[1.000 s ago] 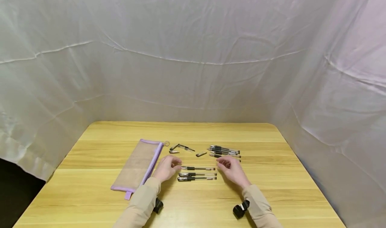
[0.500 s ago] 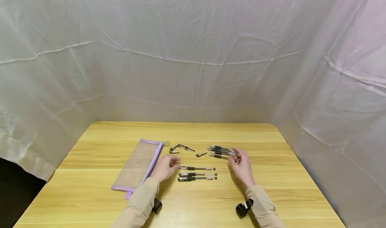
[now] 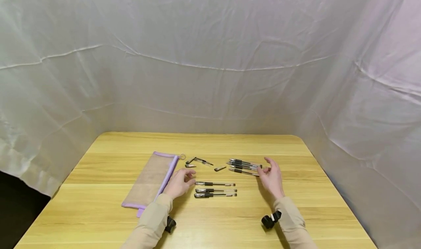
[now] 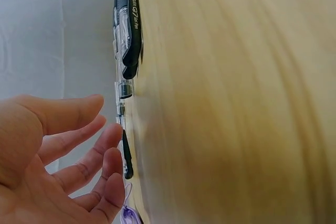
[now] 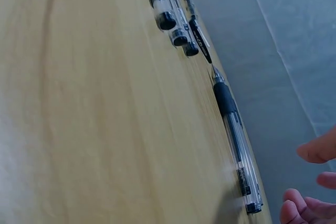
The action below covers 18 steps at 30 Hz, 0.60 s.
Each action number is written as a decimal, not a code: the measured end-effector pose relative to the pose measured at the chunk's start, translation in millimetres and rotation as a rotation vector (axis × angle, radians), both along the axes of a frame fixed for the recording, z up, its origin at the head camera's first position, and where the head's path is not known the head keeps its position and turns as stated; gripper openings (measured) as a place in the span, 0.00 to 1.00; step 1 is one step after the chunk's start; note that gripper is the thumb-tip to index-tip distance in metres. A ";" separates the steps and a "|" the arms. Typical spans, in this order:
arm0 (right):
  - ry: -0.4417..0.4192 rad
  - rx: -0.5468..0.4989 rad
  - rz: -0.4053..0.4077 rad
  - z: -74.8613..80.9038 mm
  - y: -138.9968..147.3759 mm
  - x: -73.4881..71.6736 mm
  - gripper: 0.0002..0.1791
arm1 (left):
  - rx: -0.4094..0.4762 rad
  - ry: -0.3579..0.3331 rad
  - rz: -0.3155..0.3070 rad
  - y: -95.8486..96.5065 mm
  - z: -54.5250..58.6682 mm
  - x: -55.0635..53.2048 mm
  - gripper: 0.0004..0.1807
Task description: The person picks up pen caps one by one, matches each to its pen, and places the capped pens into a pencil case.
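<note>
Three black-and-clear gel pens [image 3: 215, 195] lie in a row at the middle of the table, two with clipped caps plainly visible on their left ends. My left hand [image 3: 179, 183] hovers beside those left ends, holding nothing. In the left wrist view its fingers [image 4: 84, 174] are loosely bent, apart from the pens. Farther back on the right, several uncapped gel pens [image 3: 243, 165] lie close together, tips to the left. By their right ends is my right hand [image 3: 271, 177]. In the right wrist view its fingers [image 5: 317, 148] are spread beside an uncapped pen [image 5: 236, 140], holding nothing.
A mesh zip pouch [image 3: 149, 181] with purple edging lies on the left, its ring at the far corner. Loose pen caps [image 3: 190, 165] and a short clear pen piece [image 3: 204, 161] lie near the ring. Another cap [image 3: 219, 168] sits farther right. Pale curtains [image 3: 210, 95] surround the table.
My right hand has moved right, from the right ends of the row to the uncapped pens, and then slightly away from them. My left hand has barely moved.
</note>
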State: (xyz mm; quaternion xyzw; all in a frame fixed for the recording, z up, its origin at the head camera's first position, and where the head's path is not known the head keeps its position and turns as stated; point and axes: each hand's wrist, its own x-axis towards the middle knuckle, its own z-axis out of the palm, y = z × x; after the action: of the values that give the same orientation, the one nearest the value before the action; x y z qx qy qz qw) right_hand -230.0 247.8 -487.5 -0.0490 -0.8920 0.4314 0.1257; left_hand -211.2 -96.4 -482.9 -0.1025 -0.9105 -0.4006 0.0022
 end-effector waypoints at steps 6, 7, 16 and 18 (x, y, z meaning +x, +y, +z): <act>-0.024 0.022 -0.001 0.5 3.0 -3.1 0.32 | 0.014 0.015 0.001 -0.9 -1.5 1.2 0.15; -0.028 0.023 -0.003 0.3 3.4 -3.8 0.32 | 0.013 0.018 0.001 -1.0 -1.7 1.2 0.15; -0.054 0.004 0.006 3.4 2.6 -9.1 0.32 | 0.021 0.022 -0.011 -1.1 0.6 1.2 0.17; -0.056 -0.003 0.005 4.9 1.7 -9.7 0.32 | 0.022 0.024 -0.010 -1.0 0.8 0.8 0.17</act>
State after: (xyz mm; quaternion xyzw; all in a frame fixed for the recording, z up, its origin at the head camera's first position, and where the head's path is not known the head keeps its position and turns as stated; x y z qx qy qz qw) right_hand -239.7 249.5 -482.6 -0.0591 -0.8946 0.4316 0.0995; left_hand -210.4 -97.4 -482.1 -0.1120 -0.9055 -0.4091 0.0120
